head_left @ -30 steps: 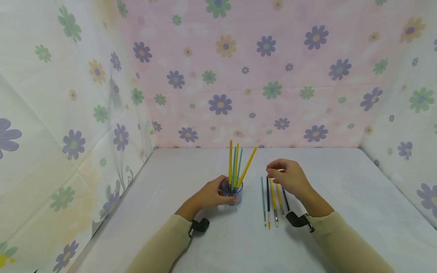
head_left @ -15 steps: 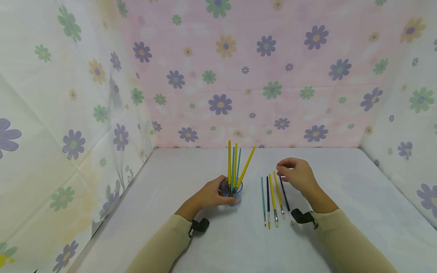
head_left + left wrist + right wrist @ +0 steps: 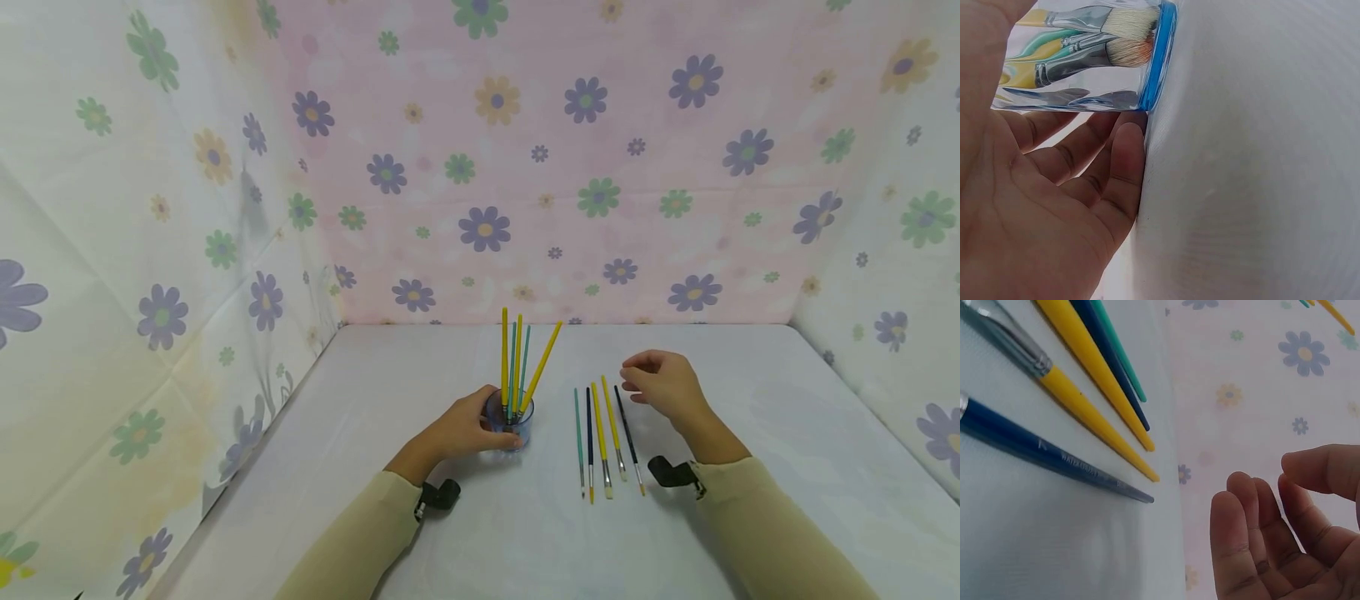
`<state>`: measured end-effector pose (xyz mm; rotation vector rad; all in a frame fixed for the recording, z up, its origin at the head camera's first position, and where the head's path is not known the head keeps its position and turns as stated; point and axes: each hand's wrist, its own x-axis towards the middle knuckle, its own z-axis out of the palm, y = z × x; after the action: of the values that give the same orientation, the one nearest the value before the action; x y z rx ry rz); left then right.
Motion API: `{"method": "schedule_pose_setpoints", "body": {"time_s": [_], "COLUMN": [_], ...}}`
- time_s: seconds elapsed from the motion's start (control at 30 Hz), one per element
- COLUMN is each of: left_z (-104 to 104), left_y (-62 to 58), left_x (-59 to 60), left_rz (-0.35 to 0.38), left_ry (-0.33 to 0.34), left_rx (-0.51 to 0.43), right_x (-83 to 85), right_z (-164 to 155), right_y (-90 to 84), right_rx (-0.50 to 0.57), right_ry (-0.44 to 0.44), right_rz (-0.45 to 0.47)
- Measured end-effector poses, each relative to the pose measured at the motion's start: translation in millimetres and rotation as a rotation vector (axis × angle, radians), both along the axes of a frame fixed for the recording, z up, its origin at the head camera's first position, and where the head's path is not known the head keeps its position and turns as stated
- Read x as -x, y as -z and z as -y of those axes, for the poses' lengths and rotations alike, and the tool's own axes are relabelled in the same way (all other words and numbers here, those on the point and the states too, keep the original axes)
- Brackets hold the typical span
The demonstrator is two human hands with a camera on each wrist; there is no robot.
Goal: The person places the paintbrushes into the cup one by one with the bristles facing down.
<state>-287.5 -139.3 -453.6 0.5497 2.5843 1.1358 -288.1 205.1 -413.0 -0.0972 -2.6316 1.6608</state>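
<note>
1. The right hand hovers with its fingers loosely curled and apart, holding nothing, just beside the row of five thin paintbrushes lying on the white cloth-covered table.
2. The left hand has its fingers wrapped round the small clear blue-rimmed plastic cup, its side resting on the table.
3. Risk, as I judge it: the dark blue brush nearest the right hand lies loose, so a careless brush of the fingers could roll it or knock the row askew.
4. Risk: the tall yellow and teal brushes stand bristles-down and lean outward; a looser grip could tip the light cup.
5. The lying brushes are slim, tapered, yellow, teal and blue, with metal ferrules.
</note>
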Motion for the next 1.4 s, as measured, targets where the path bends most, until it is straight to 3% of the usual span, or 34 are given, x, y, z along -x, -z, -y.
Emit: {"method": "schedule_pose_setpoints", "body": {"time_s": [0.6, 1.4], "left_z": [0.2, 0.0], "left_y": [-2.1, -3.0], "left_x": [-1.7, -2.6], "left_rz": [0.001, 0.009], "left_ry": [0.013, 0.007], "left_rx": [-0.005, -0.005], "right_x": [7.8, 6.6], "right_z": [-5.6, -6.8], "right_y": [15.1, 22.8], "right_rx": [-0.150, -0.264], "right_ry": [0.020, -0.055], "right_rz": [0.217, 0.299]}}
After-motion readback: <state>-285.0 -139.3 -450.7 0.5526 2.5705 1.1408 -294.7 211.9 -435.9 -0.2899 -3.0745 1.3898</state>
